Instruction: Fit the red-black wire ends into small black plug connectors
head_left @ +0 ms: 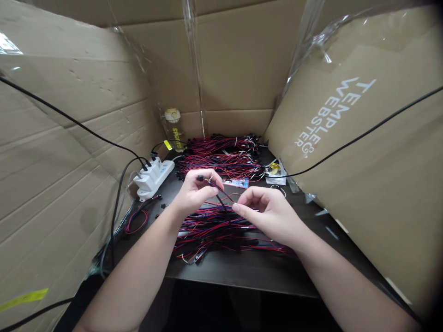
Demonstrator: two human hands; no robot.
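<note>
Seen from a head-worn camera, 2 bare hands meet above a dark table (221, 272) walled by cardboard (238, 60); the left hand (200, 191) closes thumb and fingers around a thin dark cable (226, 195), whose small black connector (200, 178) pokes out past the fingers; the right hand (268, 212) pinches the same cable between thumb and fingertips, slightly nearer the wearer; the cable spans the short gap between the hands, over the near pile of red, blue and black wires (207, 226). Beyond lie red and black wire bundles (221, 161); at left sit a white power strip (152, 177) and 1 loose coil (136, 222).

For good handling, a light left grip just behind the connector seems best, sparing the thin wires; the right fingertips would do well to guide gently, without kinking; keeping the cable lifted clear of the pile should prevent snags.
</note>
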